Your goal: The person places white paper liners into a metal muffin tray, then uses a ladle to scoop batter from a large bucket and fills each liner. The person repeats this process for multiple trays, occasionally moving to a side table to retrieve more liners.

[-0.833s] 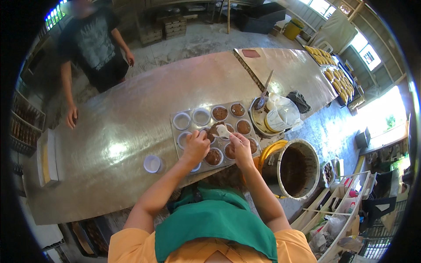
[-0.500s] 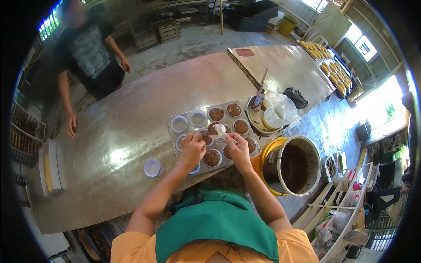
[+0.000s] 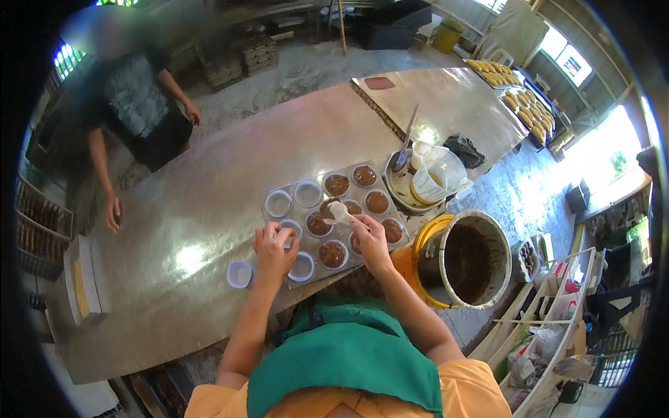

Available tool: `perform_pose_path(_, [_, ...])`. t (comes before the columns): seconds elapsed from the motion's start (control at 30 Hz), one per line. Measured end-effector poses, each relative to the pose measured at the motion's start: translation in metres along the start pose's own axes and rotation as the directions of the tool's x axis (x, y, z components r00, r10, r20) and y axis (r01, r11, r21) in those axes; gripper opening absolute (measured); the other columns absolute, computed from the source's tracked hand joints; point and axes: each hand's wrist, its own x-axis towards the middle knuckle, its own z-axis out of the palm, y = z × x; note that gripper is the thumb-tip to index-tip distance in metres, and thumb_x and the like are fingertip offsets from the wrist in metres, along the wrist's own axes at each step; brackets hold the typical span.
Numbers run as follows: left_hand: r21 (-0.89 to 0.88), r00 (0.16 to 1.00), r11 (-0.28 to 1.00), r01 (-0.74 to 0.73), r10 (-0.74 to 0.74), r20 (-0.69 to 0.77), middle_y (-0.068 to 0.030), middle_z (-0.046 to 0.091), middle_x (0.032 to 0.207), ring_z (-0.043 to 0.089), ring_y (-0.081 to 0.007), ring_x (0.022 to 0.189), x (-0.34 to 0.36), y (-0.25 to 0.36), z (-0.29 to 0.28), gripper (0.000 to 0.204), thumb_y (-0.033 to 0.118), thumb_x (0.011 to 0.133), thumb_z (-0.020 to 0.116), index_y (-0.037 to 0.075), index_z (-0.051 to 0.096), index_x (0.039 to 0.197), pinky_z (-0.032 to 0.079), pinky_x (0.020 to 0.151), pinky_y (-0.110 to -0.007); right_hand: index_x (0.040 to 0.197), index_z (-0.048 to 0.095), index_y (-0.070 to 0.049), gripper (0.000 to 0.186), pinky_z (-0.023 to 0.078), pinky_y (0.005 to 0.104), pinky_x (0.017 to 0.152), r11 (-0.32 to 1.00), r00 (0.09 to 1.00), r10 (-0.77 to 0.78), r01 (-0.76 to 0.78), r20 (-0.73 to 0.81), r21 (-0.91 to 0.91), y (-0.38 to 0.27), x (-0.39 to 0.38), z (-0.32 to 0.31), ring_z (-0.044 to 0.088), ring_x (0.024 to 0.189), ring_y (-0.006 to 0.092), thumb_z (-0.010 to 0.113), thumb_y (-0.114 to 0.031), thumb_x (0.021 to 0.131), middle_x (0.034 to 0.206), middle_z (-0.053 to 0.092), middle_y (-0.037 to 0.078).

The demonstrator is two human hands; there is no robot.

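Observation:
A muffin tray [image 3: 315,175] lined with white paper baking cups lies on the metal table in front of me. Several cups hold brown batter, such as the filled cup [image 3: 332,255] near the front edge; those on its left side are empty. My right hand [image 3: 371,242] grips a white plastic scoop [image 3: 340,212] above the middle of the tray, with brown batter around its tip. At the tray's left edge, my left hand [image 3: 274,251] has its curled fingers on the rim of an empty paper baking cup [image 3: 292,228]. Its fingertips are partly hidden.
A spare paper cup [image 3: 240,274] stands left of the tray. To the right are a bucket of brown batter [image 3: 477,261] and a tub [image 3: 408,184] holding a clear pitcher [image 3: 439,175]. Another person [image 3: 136,104] stands across the table [image 3: 188,209]. Bread trays [image 3: 527,111] sit far right.
My left hand has moved left, from beside the scoop to an empty cup at the tray's left edge. The scoop stays over the tray, now tilted lower. The view has shifted slightly.

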Motion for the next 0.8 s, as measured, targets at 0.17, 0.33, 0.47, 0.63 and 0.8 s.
perform_pose_path(0.17, [-0.054, 0.999, 0.998, -0.013, 0.015, 0.035, -0.0052, 0.054, 0.096, 0.051, -0.0273, 0.096, 0.003, 0.016, 0.004, 0.018, 0.012, 0.070, 0.071, 0.016, 0.068, 0.088, 0.039, 0.082, -0.043, 0.071, 0.043, -0.013, 0.024, 0.022, 0.0243, 0.043, 0.780, 0.954, 0.250, -0.298, 0.163, 0.550, -0.007, 0.006, -0.017, 0.025, 0.047, 0.0073, 0.056, -0.017, 0.090, 0.055, 0.026, -0.006])
perform_pose_path(0.33, [-0.080, 0.997, 0.996, -0.039, 0.044, 0.065, -0.0057, 0.054, 0.096, 0.052, -0.0273, 0.096, 0.009, 0.047, 0.013, 0.018, 0.010, 0.072, 0.069, 0.015, 0.067, 0.090, 0.039, 0.082, -0.044, 0.069, 0.041, -0.012, 0.026, 0.023, 0.0247, 0.043, 0.492, 0.895, 0.202, -0.444, 0.398, 0.748, -0.012, 0.003, -0.050, 0.027, 0.048, 0.0091, 0.054, -0.016, 0.091, 0.055, 0.029, -0.003])
perform_pose_path(0.47, [-0.144, 0.979, 0.979, -0.141, 0.160, 0.129, -0.0062, 0.055, 0.096, 0.053, -0.0276, 0.094, 0.013, 0.091, 0.026, 0.018, 0.008, 0.073, 0.068, 0.013, 0.066, 0.090, 0.040, 0.079, -0.043, 0.070, 0.042, -0.013, 0.027, 0.025, 0.0229, 0.043, 0.456, 0.943, -0.052, -0.270, 0.328, 0.848, -0.033, -0.024, -0.117, 0.029, 0.051, 0.0082, 0.053, -0.019, 0.094, 0.056, 0.030, -0.003])
perform_pose_path(0.63, [-0.450, 0.901, 0.866, -0.219, 0.356, 0.246, -0.0086, 0.056, 0.092, 0.054, -0.0291, 0.089, -0.001, 0.164, 0.069, 0.016, 0.005, 0.075, 0.066, 0.009, 0.066, 0.090, 0.043, 0.076, -0.041, 0.073, 0.046, -0.014, 0.025, 0.028, 0.0218, 0.044, 0.621, 0.993, -0.080, 0.118, -0.088, 0.775, -0.041, -0.072, -0.269, 0.033, 0.052, 0.0070, 0.054, -0.022, 0.095, 0.058, 0.033, -0.005])
perform_pose_path(0.8, [-0.598, 0.642, 0.778, 0.193, 0.361, 0.677, -0.0126, 0.061, 0.099, 0.062, -0.0270, 0.089, -0.021, 0.238, 0.147, 0.025, 0.013, 0.084, 0.066, 0.002, 0.063, 0.106, 0.049, 0.079, -0.034, 0.093, 0.064, -0.005, 0.014, 0.041, 0.0250, 0.050, 0.987, 0.845, 0.135, -0.160, -0.517, -0.004, 0.012, -0.051, -0.401, 0.049, 0.055, 0.0106, 0.057, -0.017, 0.090, 0.066, 0.055, 0.001])
